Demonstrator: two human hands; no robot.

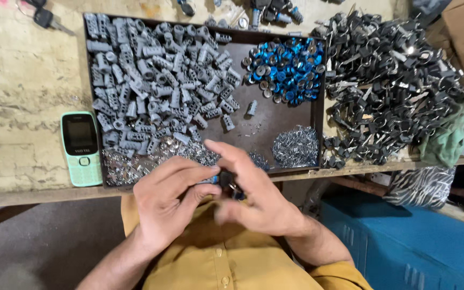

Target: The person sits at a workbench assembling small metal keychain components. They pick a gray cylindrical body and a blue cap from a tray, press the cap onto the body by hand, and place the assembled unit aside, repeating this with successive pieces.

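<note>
Item: small dark lock part (227, 180), pinched between my left hand (170, 201) and right hand (253, 196) just near of the tray (318, 115); risk: loose fingertip grip drops it into my lap, clear of the grey cylinders (157, 80).

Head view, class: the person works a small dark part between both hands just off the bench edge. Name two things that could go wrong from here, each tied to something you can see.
1. The small dark part sits between the left hand and right hand over the lap, off the bench; a slip would likely drop it.
2. The tray lies at the bench edge close to the hands; a knock might scatter its grey cylinders.
</note>
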